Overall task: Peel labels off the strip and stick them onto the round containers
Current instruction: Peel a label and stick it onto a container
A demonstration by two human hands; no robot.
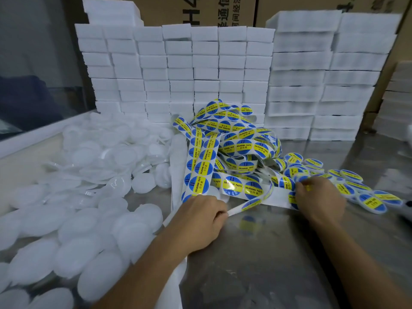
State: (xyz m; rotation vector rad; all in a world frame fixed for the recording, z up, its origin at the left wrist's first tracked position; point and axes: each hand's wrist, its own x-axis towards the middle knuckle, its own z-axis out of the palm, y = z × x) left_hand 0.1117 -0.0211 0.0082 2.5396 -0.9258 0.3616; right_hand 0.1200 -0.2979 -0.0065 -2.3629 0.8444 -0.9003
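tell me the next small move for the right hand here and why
Probably lift the label free. The right hand pinches a blue and yellow label at the strip, the left hand grips the backing, and the labelled containers lie right beside it.

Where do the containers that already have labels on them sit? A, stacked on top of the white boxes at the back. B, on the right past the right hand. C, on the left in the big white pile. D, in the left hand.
B: the labelled containers, topped with blue and yellow labels, lie on the metal table beyond the right hand.
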